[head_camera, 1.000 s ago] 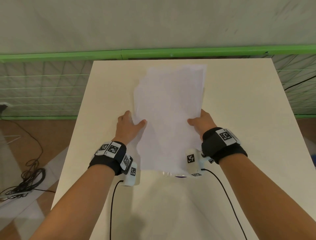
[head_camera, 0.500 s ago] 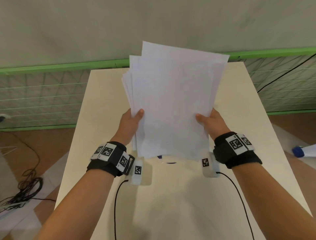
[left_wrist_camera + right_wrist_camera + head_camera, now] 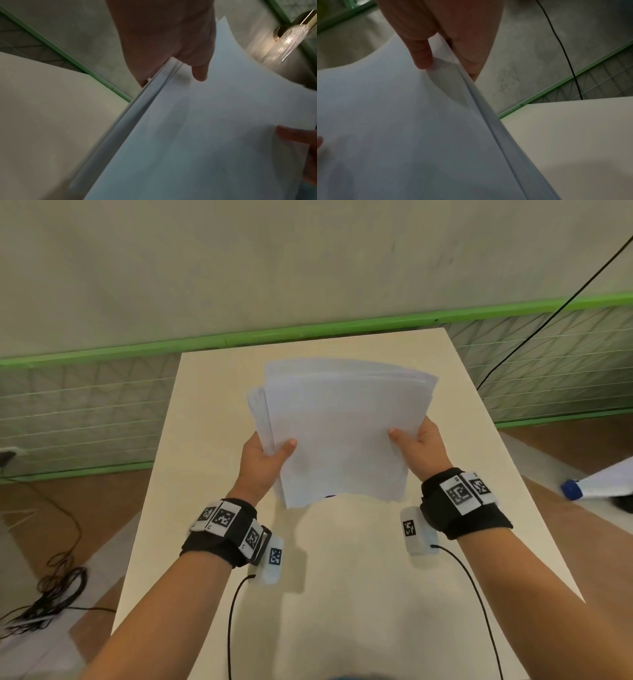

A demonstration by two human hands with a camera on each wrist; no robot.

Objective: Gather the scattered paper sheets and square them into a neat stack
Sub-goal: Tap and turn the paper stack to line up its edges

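Note:
A bundle of white paper sheets (image 3: 342,433) is held upright-tilted above the cream table (image 3: 205,508), its edges still fanned and uneven at the left side and top. My left hand (image 3: 265,455) grips the left edge, thumb on the front face, fingers behind. My right hand (image 3: 416,445) grips the right edge the same way. In the left wrist view the sheets (image 3: 205,128) show several staggered edges under my left hand (image 3: 171,44). In the right wrist view the paper (image 3: 402,128) passes between thumb and fingers of my right hand (image 3: 447,40).
A green-railed mesh fence (image 3: 85,405) runs behind the table, before a grey wall. Black cables (image 3: 44,594) lie on the floor at left. A bottle with a blue cap (image 3: 575,489) lies at the right edge. A black cable (image 3: 548,313) hangs at upper right.
The bundle was lifted off the table and raised upright; it has now come down lower and tipped away, with both hands still gripping its sides.

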